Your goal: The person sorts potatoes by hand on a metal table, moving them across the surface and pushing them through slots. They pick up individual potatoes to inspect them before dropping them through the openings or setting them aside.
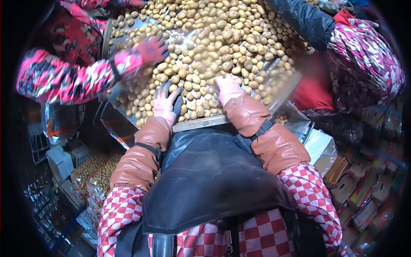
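Note:
Many small potatoes (pixel 218 32) cover a metal sorting table (pixel 201 123). My left hand (pixel 166 102), in a pink glove with dark fingertips, lies on the potatoes near the front edge, its fingers spread apart. To its right, my right hand (pixel 228 88), in a pink glove, reaches among the potatoes with its fingers bent down. Whether those fingers hold a potato cannot be made out. Brown sleeve covers wrap both of my forearms.
At the left, a co-worker's red-gloved hand (pixel 153 50) hovers over the potatoes. Another co-worker's patterned sleeve (pixel 364 55) is at the right. Bagged potatoes (pixel 96 171) lie below left, cardboard boxes (pixel 357 169) below right. A white box (pixel 60 162) stands at the left.

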The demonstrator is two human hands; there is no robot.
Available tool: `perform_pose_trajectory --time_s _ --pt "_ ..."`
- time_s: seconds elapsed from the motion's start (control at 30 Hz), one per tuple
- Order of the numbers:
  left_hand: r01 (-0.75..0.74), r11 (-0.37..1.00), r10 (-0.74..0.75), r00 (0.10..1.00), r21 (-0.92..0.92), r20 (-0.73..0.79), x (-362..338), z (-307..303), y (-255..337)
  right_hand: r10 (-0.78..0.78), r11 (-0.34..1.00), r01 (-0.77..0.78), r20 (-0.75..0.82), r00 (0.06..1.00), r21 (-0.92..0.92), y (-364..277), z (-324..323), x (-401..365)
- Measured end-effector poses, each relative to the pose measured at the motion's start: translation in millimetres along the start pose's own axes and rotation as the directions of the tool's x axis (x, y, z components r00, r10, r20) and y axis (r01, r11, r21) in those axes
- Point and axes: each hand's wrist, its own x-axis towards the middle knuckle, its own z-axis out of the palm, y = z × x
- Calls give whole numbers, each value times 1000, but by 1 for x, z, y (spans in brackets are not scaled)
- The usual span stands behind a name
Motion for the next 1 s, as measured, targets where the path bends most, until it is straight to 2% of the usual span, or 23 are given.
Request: perform_pose_trajectory --time_s 0.07,0.1,0.13,0.17,0.2,0.23,0.27,0.3,0.37,0.43,0.47,0.5,0.53,0.57,0.63,0.7,0.73,0.77,0.8,0.83,0.9,0.93,1.0 --pt "-11 1000 11 1000 -10 -22 -1 0 1 -82 965 89 -40 996 248 21 -5 -6" --pt "-1 1000 0 1000 -24 -24 -2 0 1 187 749 -310 263 947 585 3 -44 -28" --pt "-1 1000 1 999 -9 -33 -2 0 1 184 582 -317 258 948 749 12 -59 -48" --pt "-3 1000 2 999 -10 -39 -3 2 0 180 530 -150 62 982 835 44 -47 -61" --pt "8 1000 -8 999 -14 -34 -4 5 -2 209 365 -120 45 977 923 88 -36 -72" --pt "18 1000 -18 999 -19 -28 -5 7 -4 431 458 -310 97 897 833 96 -66 -93" --pt "18 1000 -19 999 -24 -32 -6 8 -5 382 811 -217 -210 900 544 137 -68 -112" --pt "17 1000 -17 999 -22 -28 -6 9 -7 193 981 -158 -457 868 114 177 -61 -127" --pt "12 1000 -13 1000 -21 -26 -4 8 -4 226 968 -243 -619 752 58 194 -58 -143" --pt "45 997 -42 998 68 -50 -4 5 2 243 966 -145 -564 790 213 184 -60 -131" --pt "126 985 -115 989 119 -98 -3 8 10 320 929 -173 -471 822 328 153 -64 -124" --pt "136 977 -109 980 163 -165 3 3 23 379 877 -203 -367 850 435 132 -68 -113" --pt "84 994 -78 994 76 -80 10 -4 34 189 907 42 -493 849 420 148 -33 -89" --pt "51 999 -51 999 -13 2 17 -11 45 206 891 -1 -401 893 454 141 -18 -73" --pt "-145 972 171 976 -184 135 21 -2 59 131 890 32 -323 937 454 114 -1 -48" --pt "-328 933 349 925 -151 148 32 -1 47 23 903 97 -274 961 418 71 -9 -46" --pt "-294 937 325 933 -190 156 38 -4 34 -53 911 166 -290 956 378 66 -8 -44" --pt "-167 978 189 962 -122 196 38 6 13 -119 914 225 -306 945 339 64 -9 -43" --pt "-139 988 148 977 -67 156 33 3 -3 -120 906 223 -287 950 360 59 -17 -43" --pt "-106 994 107 988 -14 113 27 -2 -16 -139 926 240 -328 934 292 56 -29 -44" --pt "14 1000 -12 994 -17 112 19 -12 -36 -65 936 164 -306 950 310 70 -39 -38" --pt "89 996 -86 987 -19 138 12 -18 -47 -117 946 224 -399 909 233 77 -42 -38" --pt "162 974 -180 978 159 105 -4 -23 -70 -111 935 230 -391 914 271 87 -51 -25"
